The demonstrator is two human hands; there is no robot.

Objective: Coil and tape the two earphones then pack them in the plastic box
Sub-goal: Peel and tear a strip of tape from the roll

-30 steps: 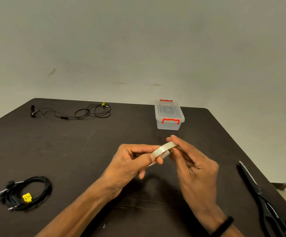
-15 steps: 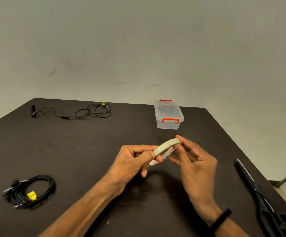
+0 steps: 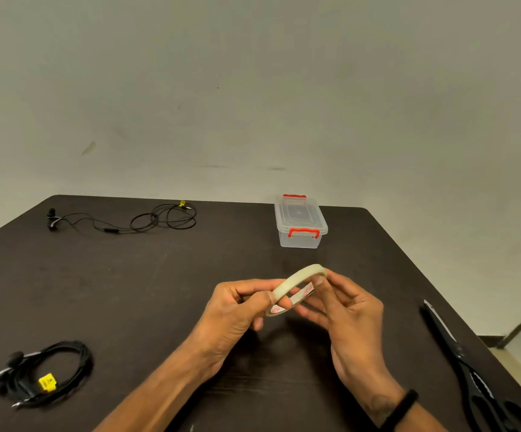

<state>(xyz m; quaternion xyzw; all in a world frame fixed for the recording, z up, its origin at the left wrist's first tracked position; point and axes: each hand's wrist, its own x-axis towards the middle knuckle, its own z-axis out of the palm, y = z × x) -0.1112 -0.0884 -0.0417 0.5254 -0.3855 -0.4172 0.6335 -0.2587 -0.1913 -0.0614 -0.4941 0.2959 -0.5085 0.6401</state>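
Observation:
Both hands hold a thin roll of clear tape (image 3: 296, 280) above the middle of the dark table (image 3: 128, 291). My left hand (image 3: 237, 310) pinches its near left edge between thumb and fingers. My right hand (image 3: 343, 310) grips its far right side, with the thumb on the outer rim. A coiled black earphone (image 3: 50, 372) with a yellow tag lies at the near left. A second black earphone (image 3: 147, 218), loosely spread out, lies at the far left. The clear plastic box (image 3: 299, 224), lid on with red latches, stands at the far middle.
Black scissors (image 3: 468, 366) lie along the table's right edge, blades pointing away from me. The table's right edge drops to the floor, and a plain wall stands behind its far edge.
The tape roll has turned and tilted in my hands, so more of its ring and inner label shows. Both hands stay at about the same place.

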